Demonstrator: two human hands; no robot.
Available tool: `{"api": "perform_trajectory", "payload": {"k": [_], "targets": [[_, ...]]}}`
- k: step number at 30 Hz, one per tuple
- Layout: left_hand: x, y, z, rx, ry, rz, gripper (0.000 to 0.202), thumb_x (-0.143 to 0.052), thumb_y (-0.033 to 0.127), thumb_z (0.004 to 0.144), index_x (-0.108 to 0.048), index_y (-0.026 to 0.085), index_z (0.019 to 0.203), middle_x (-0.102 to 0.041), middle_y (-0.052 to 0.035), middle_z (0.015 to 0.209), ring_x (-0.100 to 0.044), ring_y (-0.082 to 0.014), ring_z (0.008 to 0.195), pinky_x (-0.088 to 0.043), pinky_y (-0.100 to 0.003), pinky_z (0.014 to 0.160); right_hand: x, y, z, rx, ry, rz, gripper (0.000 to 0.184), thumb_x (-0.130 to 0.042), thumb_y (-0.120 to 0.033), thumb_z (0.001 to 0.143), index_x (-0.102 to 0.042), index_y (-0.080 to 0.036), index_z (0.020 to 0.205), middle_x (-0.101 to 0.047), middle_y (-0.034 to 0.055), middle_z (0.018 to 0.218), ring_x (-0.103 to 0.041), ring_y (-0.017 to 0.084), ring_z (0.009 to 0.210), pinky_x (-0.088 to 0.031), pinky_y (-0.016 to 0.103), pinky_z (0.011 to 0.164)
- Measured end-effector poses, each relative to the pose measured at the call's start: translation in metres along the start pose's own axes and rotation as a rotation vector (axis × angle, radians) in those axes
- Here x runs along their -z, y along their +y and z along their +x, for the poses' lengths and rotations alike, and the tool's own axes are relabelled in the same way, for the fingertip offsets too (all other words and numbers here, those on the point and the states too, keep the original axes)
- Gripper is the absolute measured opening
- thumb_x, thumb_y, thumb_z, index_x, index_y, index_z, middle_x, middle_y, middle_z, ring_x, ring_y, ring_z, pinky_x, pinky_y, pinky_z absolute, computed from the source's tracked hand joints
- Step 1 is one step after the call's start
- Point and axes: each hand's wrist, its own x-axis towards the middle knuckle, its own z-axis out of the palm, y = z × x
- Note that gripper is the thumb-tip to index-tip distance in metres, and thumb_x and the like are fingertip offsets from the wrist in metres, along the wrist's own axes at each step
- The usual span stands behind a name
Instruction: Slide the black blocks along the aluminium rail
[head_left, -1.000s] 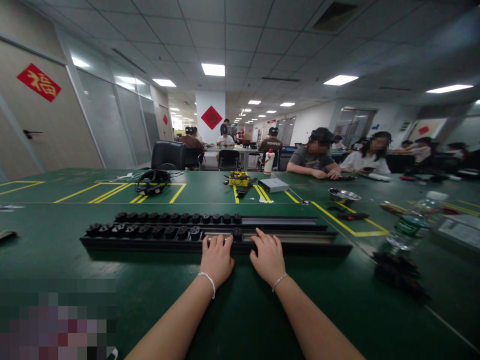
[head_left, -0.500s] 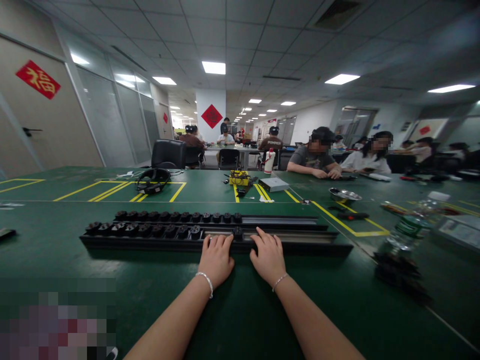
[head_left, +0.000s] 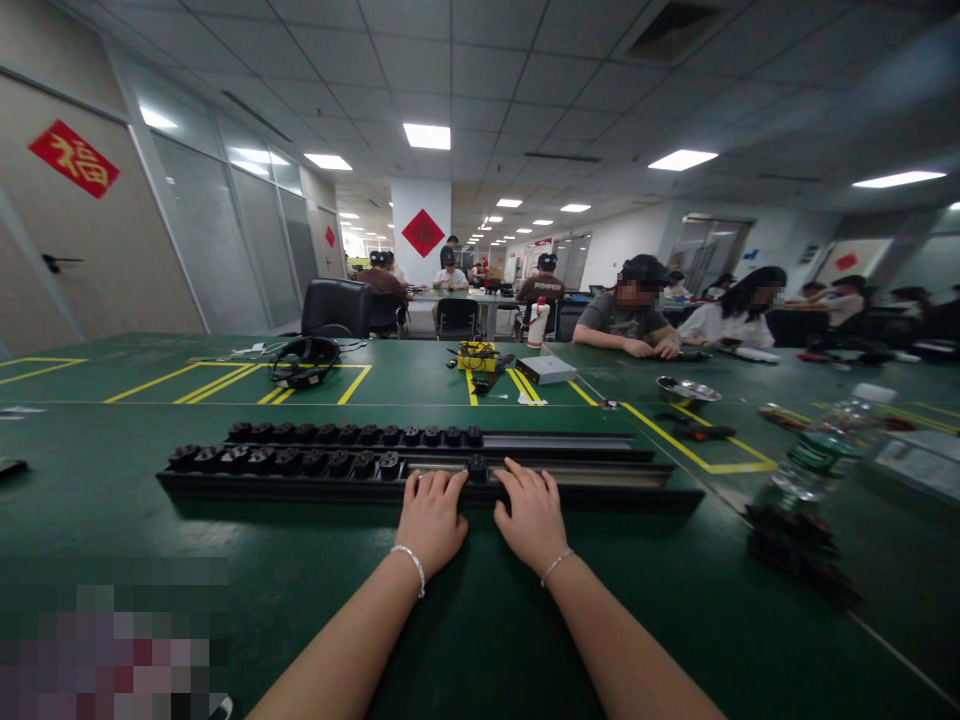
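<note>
Two long black power tracks [head_left: 600,497] lie side by side across the green table, each with a row of black socket modules [head_left: 287,460] on its left part. One single socket module [head_left: 477,466] sits apart from its row in the near track, between my hands. My left hand [head_left: 433,515] is just left of it, fingers bent over the track's near wall and thumb in front. On its other side, my right hand [head_left: 531,512] holds the same wall, with the index finger reaching forward over the channel. Fingertips of both hands are partly hidden inside the track.
A headset [head_left: 304,362], a yellow item with wires [head_left: 478,355] and a grey box [head_left: 546,370] stand further back. To the right are a metal bowl [head_left: 688,391], a red-black tool [head_left: 701,432] and a water bottle [head_left: 829,445]. A co-worker [head_left: 630,310] sits across the table.
My right hand has shifted slightly left, closer to the single socket module. My left hand stays in about the same place.
</note>
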Motion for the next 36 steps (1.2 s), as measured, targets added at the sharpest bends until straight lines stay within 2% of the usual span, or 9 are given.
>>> {"api": "perform_trajectory", "payload": {"k": [12,27,36], "targets": [[0.0019,0.001,0.0002,0.002,-0.011,0.002,0.053,-0.051,0.022,0.069,-0.044,0.028,0.122,-0.054,-0.0039,0.107,-0.044,-0.0221,0.105,-0.016,-0.043,0.103,0.0041,-0.002,0.0004,0.001,-0.017,0.007,0.046,-0.046,-0.023,0.074,-0.05,-0.03,0.119,-0.047,0.0027,0.129,-0.041,0.02,0.115,-0.015,0.043,0.102],[-0.0023,-0.0011,0.0002,-0.006,0.014,-0.001,0.054,-0.051,0.022,0.069,-0.044,0.029,0.122,-0.053,-0.0032,0.105,-0.044,-0.0221,0.104,-0.017,-0.043,0.102,0.0041,-0.0017,-0.0003,0.017,-0.025,-0.006,0.047,-0.045,-0.022,0.075,-0.049,-0.029,0.12,-0.046,0.0031,0.131,-0.04,0.021,0.116,-0.014,0.044,0.102],[-0.0009,0.0008,0.001,0.017,-0.017,0.013,0.055,-0.051,0.022,0.069,-0.042,0.032,0.123,-0.052,-0.003,0.104,-0.043,-0.0214,0.103,-0.017,-0.041,0.101,0.0031,-0.0013,0.0004,0.014,-0.027,-0.038,0.045,-0.045,-0.022,0.075,-0.05,-0.028,0.119,-0.046,0.0039,0.13,-0.041,0.02,0.114,-0.015,0.043,0.102]]}}
